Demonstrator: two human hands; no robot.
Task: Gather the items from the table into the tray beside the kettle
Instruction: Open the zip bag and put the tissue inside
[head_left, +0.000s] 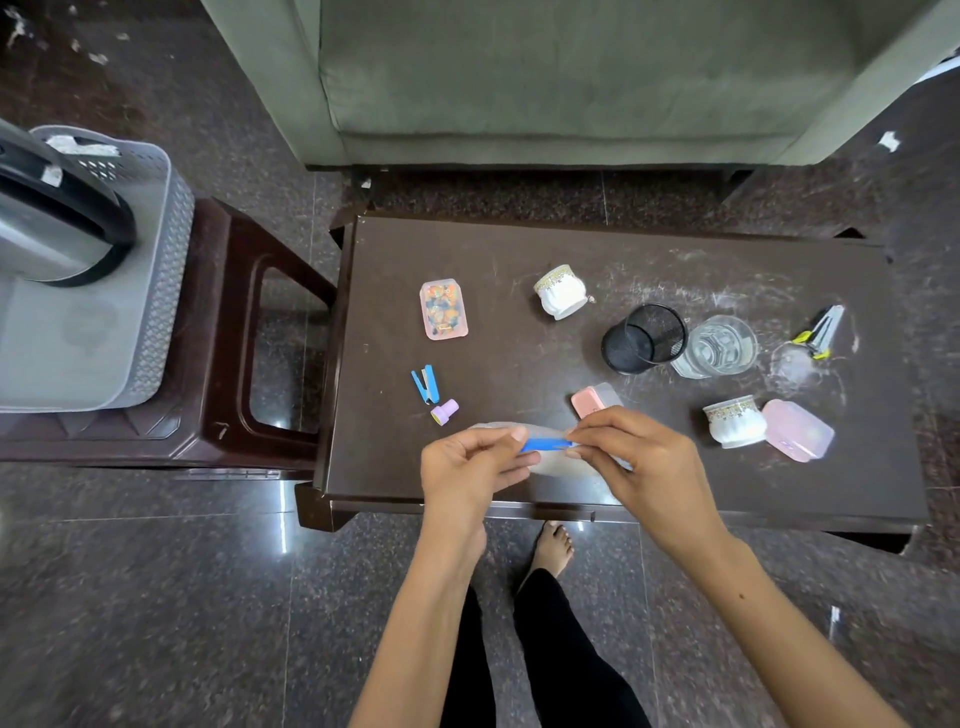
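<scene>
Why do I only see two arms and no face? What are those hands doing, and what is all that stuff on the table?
The camera sits on the person's head and looks down, so you see only their arms. The left hand and right hand pinch a small blue thing between them. On the brown table lie two cups, a black mesh pot on its side, a glass, little boxes and a blue stapler. At the left a grey tray holds a kettle.
</scene>
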